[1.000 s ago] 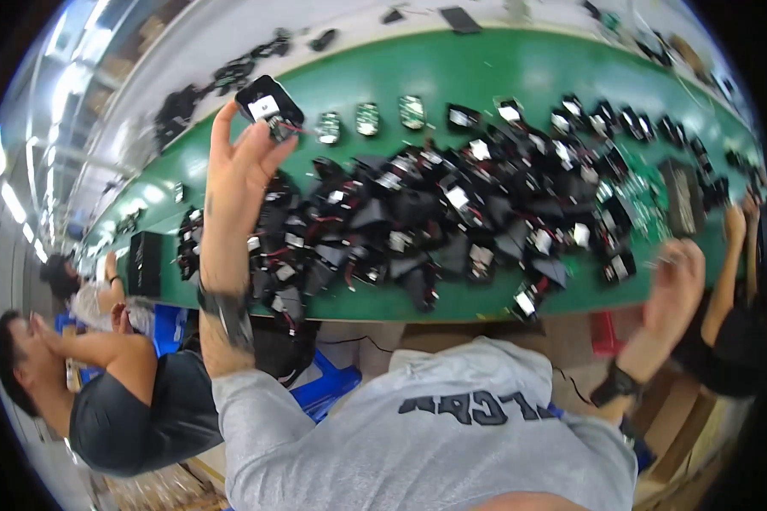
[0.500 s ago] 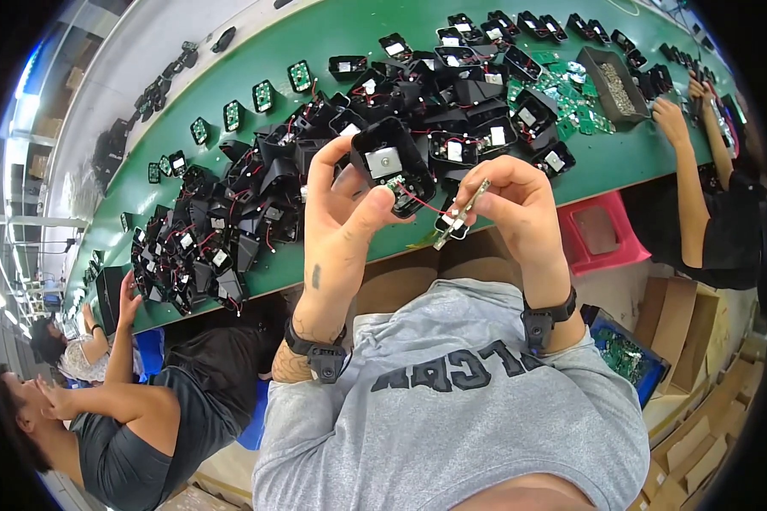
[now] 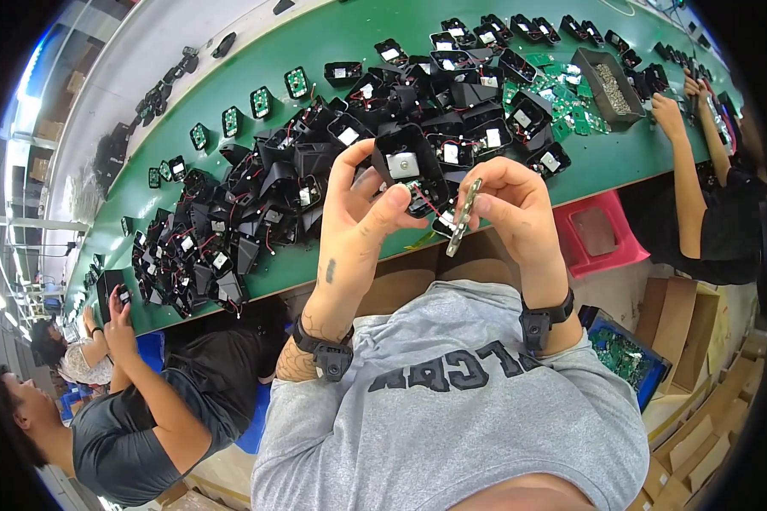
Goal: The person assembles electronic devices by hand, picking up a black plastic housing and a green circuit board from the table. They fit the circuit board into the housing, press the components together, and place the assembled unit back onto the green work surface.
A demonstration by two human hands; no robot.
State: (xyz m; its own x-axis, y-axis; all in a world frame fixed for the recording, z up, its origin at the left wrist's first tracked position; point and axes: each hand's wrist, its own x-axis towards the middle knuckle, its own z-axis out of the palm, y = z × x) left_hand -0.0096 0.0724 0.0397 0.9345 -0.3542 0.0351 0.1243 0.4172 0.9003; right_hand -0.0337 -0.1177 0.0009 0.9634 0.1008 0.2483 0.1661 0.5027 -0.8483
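My left hand (image 3: 360,204) is closed round a black plastic housing (image 3: 413,143), its open side toward me. Inside it sit a silvery square block (image 3: 403,166) and a small green board under my thumb. In my right hand (image 3: 513,204), a circuit board (image 3: 463,220) is pinched between thumb and fingers, seen almost edge-on. A red wire (image 3: 429,203) runs from the housing toward the board. The two parts are held close together above the table's near edge. How the wire joins the board is hidden by its angle.
Many black housings (image 3: 294,162) with red wires are heaped on the green table (image 3: 170,115). Loose green boards (image 3: 575,102) lie at the right, beside a dark box of small metal parts (image 3: 612,89). Co-workers sit on both sides. A pink stool (image 3: 601,234) stands at the right.
My left hand has brought the housing slightly right, nearer the board. The board in my right hand has turned more upright. The left co-worker's hand has moved from the face to the table edge.
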